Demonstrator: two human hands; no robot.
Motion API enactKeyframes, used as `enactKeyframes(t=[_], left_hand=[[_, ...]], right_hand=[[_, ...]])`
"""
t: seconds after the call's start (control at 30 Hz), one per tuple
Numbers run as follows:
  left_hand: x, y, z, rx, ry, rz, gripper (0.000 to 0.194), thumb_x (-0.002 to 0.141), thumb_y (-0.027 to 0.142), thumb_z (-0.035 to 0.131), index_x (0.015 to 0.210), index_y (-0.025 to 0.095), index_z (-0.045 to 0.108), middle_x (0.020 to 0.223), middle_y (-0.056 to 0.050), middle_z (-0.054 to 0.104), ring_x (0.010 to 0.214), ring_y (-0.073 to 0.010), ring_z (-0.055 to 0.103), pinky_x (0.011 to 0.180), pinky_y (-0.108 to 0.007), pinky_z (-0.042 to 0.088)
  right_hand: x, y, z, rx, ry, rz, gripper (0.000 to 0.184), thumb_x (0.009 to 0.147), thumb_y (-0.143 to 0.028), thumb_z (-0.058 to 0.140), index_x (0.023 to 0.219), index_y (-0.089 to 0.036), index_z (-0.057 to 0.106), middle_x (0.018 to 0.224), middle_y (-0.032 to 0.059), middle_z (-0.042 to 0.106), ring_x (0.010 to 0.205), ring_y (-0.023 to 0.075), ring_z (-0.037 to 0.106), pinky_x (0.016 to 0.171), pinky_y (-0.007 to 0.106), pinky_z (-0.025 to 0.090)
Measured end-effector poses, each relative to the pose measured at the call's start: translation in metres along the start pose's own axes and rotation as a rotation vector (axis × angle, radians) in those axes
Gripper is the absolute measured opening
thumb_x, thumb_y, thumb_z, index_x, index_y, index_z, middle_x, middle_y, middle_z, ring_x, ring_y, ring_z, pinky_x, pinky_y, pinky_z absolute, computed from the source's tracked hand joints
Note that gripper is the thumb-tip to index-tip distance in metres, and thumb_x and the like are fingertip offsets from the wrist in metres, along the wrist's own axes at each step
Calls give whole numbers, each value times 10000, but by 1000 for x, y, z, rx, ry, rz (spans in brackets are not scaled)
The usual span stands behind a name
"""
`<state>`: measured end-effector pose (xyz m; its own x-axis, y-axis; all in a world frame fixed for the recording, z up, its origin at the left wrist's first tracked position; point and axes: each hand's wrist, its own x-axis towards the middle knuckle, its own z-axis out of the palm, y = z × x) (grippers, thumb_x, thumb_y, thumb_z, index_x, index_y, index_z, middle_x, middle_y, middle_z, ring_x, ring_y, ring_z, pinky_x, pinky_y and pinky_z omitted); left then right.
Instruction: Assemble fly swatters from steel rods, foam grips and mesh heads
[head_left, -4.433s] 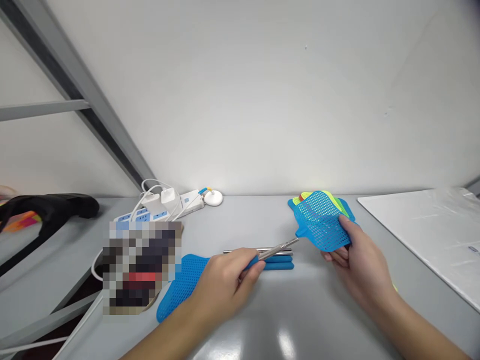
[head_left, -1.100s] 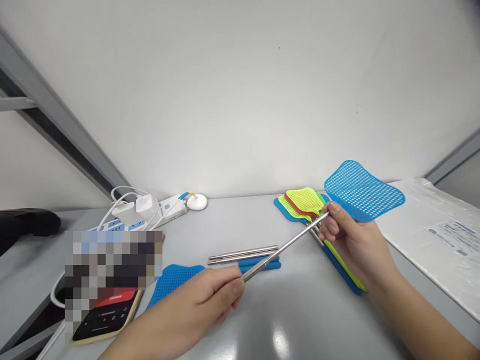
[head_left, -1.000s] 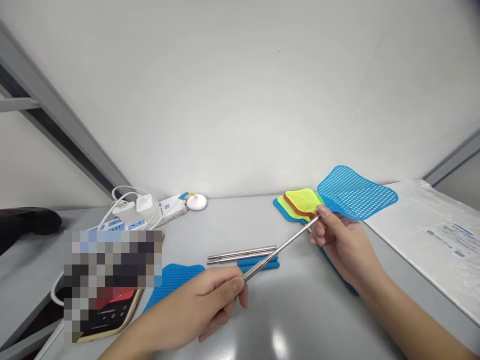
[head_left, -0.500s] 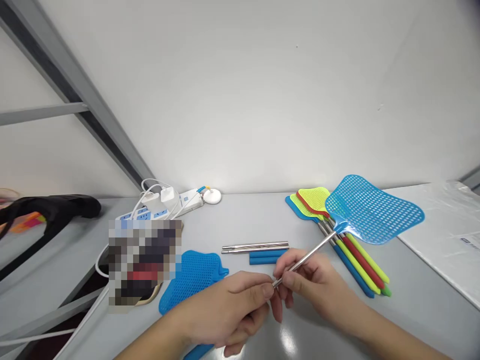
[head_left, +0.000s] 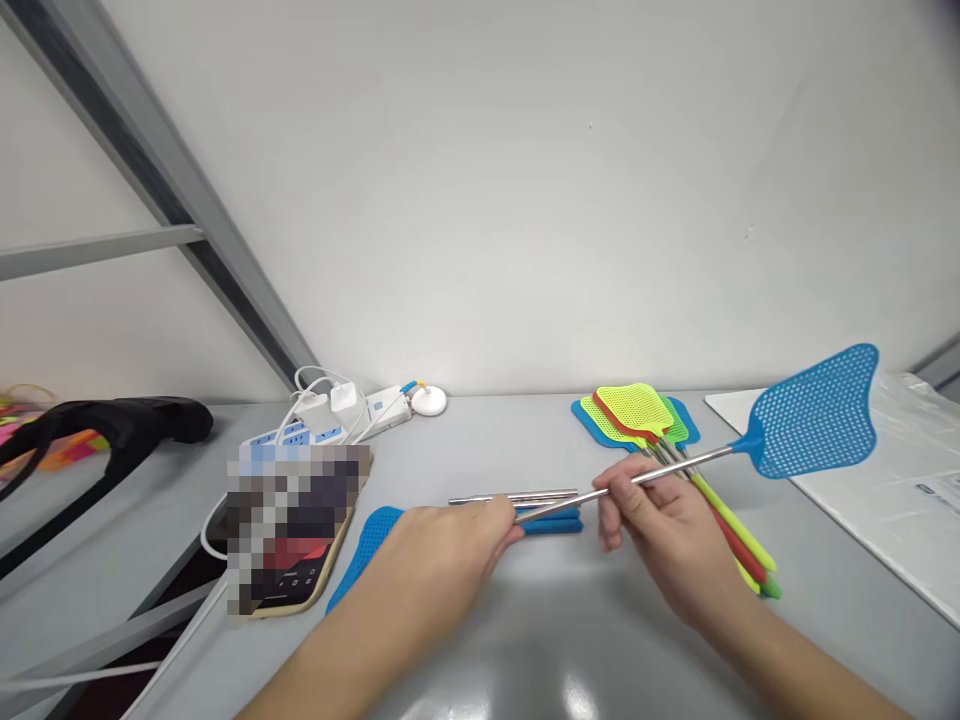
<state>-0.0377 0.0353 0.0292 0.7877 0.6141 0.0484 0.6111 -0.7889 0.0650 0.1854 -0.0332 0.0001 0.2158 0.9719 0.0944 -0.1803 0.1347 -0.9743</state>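
A blue fly swatter (head_left: pixel 817 412) is held between my two hands, its mesh head at the right and its metal rod slanting down to the left. My left hand (head_left: pixel 457 540) is closed around the rod's lower end, which is hidden inside it. Farther up, my right hand (head_left: pixel 664 515) pinches the rod between thumb and fingers. Beyond my left hand lie loose metal rods (head_left: pixel 540 495) and blue handle grips (head_left: pixel 559 524), both partly covered. A loose blue swatter head (head_left: pixel 367 550) shows behind my left forearm.
A pile of coloured fly swatters (head_left: pixel 634 408) lies behind my right hand. At the left are a phone (head_left: pixel 300 585), partly blurred, and a power strip (head_left: pixel 388 410) with white cables. A white wrapped board (head_left: pixel 900 480) rests at the right; a black strap (head_left: pixel 150 425) at far left.
My left hand has turned over and shifted up, now wrapped around the rod's end. The swatter has swung lower and farther right, and my right hand has moved slightly right along with it.
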Motion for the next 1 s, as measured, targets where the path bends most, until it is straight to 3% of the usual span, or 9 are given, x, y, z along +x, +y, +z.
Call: enactKeyframes(t=[0.13, 0.27, 0.47, 0.57, 0.77, 1.0], left_hand=[[2, -14, -8, 38, 3, -94, 255, 1016, 303, 347, 786, 235, 434, 624, 52, 601, 527, -176, 584, 484, -280, 168], [2, -17, -9, 29, 14, -99, 272, 1020, 317, 331, 780, 236, 430, 631, 53, 594, 549, -177, 589, 490, -270, 196], [5, -14, 9, 63, 52, -77, 290, 1029, 353, 317, 803, 228, 449, 659, 39, 609, 553, -182, 593, 505, -286, 217], [5, -9, 19, 82, 101, -66, 289, 1032, 344, 316, 815, 226, 465, 663, 36, 617, 544, -181, 592, 499, -291, 218], [1, 9, 32, 70, 209, 45, 307, 1036, 351, 292, 851, 219, 498, 718, 3, 654, 599, -197, 629, 502, -295, 287], [3, 3, 33, 77, 277, 93, 392, 1027, 437, 288, 778, 209, 487, 642, 6, 621, 529, -187, 596, 465, -303, 282]], right_hand=[[13, -10, -21, 65, 218, -29, 263, 842, -465, 683, 821, -205, 657, 596, -35, 512, 540, 102, 480, 546, 243, 462], [16, -18, -24, 101, 258, -53, 272, 789, -460, 739, 787, -198, 665, 603, -32, 483, 552, 103, 446, 539, 247, 486], [16, -13, -25, 143, 307, -68, 262, 815, -458, 714, 802, -203, 658, 578, -31, 491, 538, 102, 449, 526, 246, 486], [13, -8, -22, 131, 225, -43, 255, 843, -470, 681, 867, -219, 648, 577, -36, 516, 533, 105, 484, 545, 253, 480], [-4, 7, 4, -39, -133, 84, 247, 895, -450, 622, 899, -205, 654, 650, -18, 590, 578, 111, 560, 611, 263, 443], [-10, 12, 16, 1, -122, 110, 310, 928, -480, 554, 877, -202, 680, 645, -8, 601, 574, 115, 550, 604, 267, 429]])
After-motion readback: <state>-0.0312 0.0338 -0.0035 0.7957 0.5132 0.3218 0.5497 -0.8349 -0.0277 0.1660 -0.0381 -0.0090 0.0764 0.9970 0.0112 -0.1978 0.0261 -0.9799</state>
